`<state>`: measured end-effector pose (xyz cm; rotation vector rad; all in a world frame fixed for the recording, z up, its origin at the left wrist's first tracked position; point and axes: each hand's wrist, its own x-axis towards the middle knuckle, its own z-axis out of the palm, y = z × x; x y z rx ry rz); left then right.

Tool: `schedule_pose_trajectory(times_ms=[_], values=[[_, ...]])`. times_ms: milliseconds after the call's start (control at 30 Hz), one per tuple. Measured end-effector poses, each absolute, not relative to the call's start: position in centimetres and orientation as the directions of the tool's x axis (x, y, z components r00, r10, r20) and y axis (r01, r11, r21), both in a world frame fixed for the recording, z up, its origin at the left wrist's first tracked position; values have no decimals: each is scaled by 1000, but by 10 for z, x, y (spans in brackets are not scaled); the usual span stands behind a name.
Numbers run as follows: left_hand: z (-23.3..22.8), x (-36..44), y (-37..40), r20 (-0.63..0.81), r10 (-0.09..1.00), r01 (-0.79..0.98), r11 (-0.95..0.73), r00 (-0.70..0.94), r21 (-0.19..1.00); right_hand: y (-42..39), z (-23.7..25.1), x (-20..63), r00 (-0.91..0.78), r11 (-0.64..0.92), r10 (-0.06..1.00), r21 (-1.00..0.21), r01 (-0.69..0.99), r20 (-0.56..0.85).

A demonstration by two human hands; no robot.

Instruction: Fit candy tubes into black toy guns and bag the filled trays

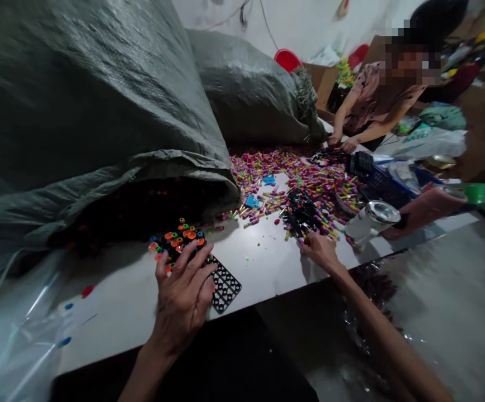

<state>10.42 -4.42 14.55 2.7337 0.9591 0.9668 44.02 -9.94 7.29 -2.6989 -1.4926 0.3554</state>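
My left hand (186, 290) lies over a black perforated tray (225, 287), its fingers stretched out and spread. Small orange, blue and green round pieces (177, 243) cluster on the tray's far end, under and beyond my fingertips. My right hand (321, 250) is at the near edge of a heap of thin black pieces (303, 212), its fingers drawn together in a pinch. Whatever may be between those fingertips is too small to make out. Small pink, yellow and green tubular pieces (263, 162) are spread thickly behind it.
Large grey sacks (254, 84) stand along the left and back of the white table (267, 268). Blue pieces (253, 201) lie mid-table. At right are a clear jar (370, 223), a pinkish bottle (426, 209) and a blue basket (393, 181). A co-worker (376, 106) handles black parts across the table.
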Motion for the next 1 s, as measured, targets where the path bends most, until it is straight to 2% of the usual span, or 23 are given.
schedule_pose_trajectory(times_ms=[200, 267, 333, 400, 467, 567, 633, 700, 800, 933, 1000], values=[[154, 105, -51, 467, 664, 575, -745, 585, 338, -89, 54, 402, 512, -549, 834, -222, 806, -203], [154, 105, -52, 460, 669, 579, -740, 583, 342, -86, 53, 394, 484, -532, 847, -327, 781, -221], [153, 105, -52, 460, 675, 582, -735, 577, 348, -83, 52, 381, 420, -471, 880, -524, 709, -222], [152, 106, -51, 469, 677, 583, -732, 567, 351, -80, 51, 357, 326, -368, 920, -762, 533, -216], [150, 107, -50, 486, 672, 583, -735, 558, 347, -73, 48, 322, 225, -281, 948, -921, 271, -223], [149, 106, -49, 488, 668, 584, -738, 562, 338, -55, 45, 269, 136, -197, 970, -979, -49, -202], [149, 105, -48, 476, 663, 586, -743, 578, 323, -43, 45, 249, 85, -133, 986, -984, -119, -144], [147, 103, -47, 470, 654, 589, -750, 593, 302, -35, 46, 245, 24, -80, 996, -996, -47, -81], [144, 101, -46, 473, 646, 591, -755, 599, 284, -33, 50, 252, -28, -17, 999, -974, 226, -24], [141, 101, -44, 476, 642, 596, -757, 601, 269, -37, 56, 238, -75, 48, 997, -787, 615, 3], [141, 102, -43, 476, 637, 602, -759, 606, 249, -39, 57, 224, -110, 87, 994, -672, 736, 8]])
